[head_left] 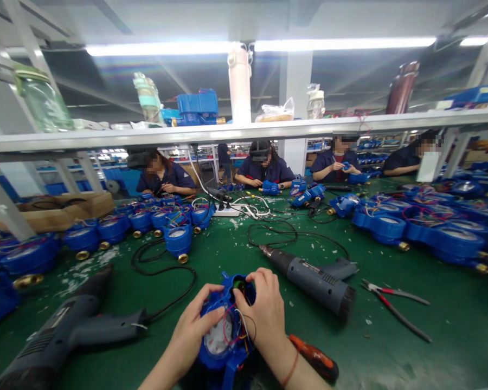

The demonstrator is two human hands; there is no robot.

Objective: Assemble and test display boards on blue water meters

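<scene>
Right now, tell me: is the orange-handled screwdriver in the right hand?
No, the orange-handled screwdriver lies on the green mat, while the right hand and left hand both hold the blue water meter.

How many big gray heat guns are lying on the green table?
2. One heat gun lies at the bottom left, and the other heat gun lies on the right, beside the red-handled pliers. More could be hidden farther down the cluttered table.

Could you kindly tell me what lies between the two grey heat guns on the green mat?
In the head view, a blue water meter lies there, held by the person's left hand and right hand.
</scene>
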